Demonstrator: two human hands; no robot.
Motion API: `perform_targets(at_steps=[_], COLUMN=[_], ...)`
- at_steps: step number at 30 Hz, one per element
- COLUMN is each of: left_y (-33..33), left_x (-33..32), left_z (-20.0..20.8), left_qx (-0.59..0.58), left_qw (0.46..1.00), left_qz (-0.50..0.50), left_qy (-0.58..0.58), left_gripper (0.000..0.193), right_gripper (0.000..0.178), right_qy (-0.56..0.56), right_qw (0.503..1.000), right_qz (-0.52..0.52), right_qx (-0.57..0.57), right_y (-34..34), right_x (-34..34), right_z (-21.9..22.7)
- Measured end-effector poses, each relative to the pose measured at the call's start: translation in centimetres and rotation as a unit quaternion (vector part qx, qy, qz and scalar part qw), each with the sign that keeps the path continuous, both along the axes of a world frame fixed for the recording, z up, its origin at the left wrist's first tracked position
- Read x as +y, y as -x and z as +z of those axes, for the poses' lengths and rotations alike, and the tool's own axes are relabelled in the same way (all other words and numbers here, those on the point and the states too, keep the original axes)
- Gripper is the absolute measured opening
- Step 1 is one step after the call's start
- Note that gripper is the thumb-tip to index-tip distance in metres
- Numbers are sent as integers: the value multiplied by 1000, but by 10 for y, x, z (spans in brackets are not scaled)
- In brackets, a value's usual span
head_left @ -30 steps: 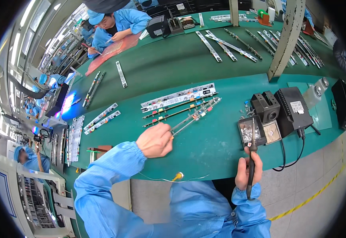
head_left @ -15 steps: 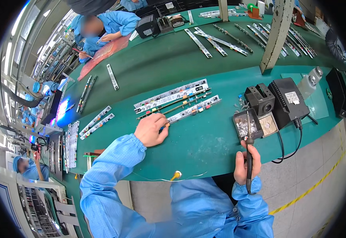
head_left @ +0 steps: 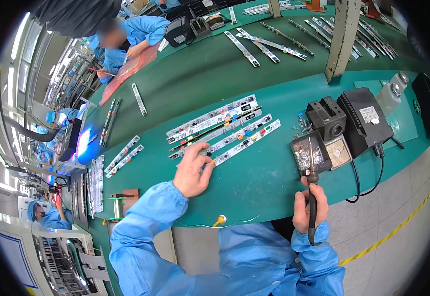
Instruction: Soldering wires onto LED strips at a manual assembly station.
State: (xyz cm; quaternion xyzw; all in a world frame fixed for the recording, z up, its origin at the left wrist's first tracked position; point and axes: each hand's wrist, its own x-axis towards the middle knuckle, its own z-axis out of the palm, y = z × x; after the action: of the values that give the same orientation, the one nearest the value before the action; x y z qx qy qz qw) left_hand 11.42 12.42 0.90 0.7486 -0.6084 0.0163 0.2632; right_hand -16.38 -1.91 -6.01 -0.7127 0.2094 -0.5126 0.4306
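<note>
My left hand (head_left: 193, 172) is at the near left end of a narrow white circuit board strip (head_left: 248, 142), thumb and fingers closed about that end. The strip lies slanted on the green bench, small parts facing up. Beyond it, several similar circuit boards (head_left: 210, 121) lie side by side; some are flat and a darker one seems to stand on edge. In my right hand (head_left: 309, 209) is a soldering iron (head_left: 312, 197), its black handle gripped. The iron's metal tip points away from me, over a dark tray of solder scraps (head_left: 307, 152).
Right of the tray stand an iron holder (head_left: 326, 118), a black soldering station (head_left: 365, 120) with cables, and bottles (head_left: 389, 97). A solder spool (head_left: 118, 208) sits at the left near edge. A post (head_left: 342, 39) rises behind. Across the bench works another person (head_left: 143, 29).
The nearest boards have spread apart and now show more of their faces; my left hand has moved slightly right and nearer. My right hand still holds the iron; the whole view has shifted a little.
</note>
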Motion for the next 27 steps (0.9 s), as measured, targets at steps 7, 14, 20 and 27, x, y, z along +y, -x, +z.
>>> perform_targets(at_steps=[7,14,20,27], left_y=[-14,-32,-25,-18], left_x=[-2,-3,0,-20], left_z=[-30,-28,-8,21], left_qx=[-18,-109,-80,-137], left_qw=[996,988,996,990], left_qz=[50,39,6,-35], left_qy=[71,103,45,-18], left_gripper=[11,15,22,27], right_gripper=[45,45,45,44], right_qy=[1,8,1,0], right_qw=[1000,1000,1000,999], right_qz=[0,16,31,34], right_qx=[-11,-1,-3,-3], right_y=[-1,-1,1,6], right_x=[-1,-2,-2,-5], right_z=[8,11,11,14])
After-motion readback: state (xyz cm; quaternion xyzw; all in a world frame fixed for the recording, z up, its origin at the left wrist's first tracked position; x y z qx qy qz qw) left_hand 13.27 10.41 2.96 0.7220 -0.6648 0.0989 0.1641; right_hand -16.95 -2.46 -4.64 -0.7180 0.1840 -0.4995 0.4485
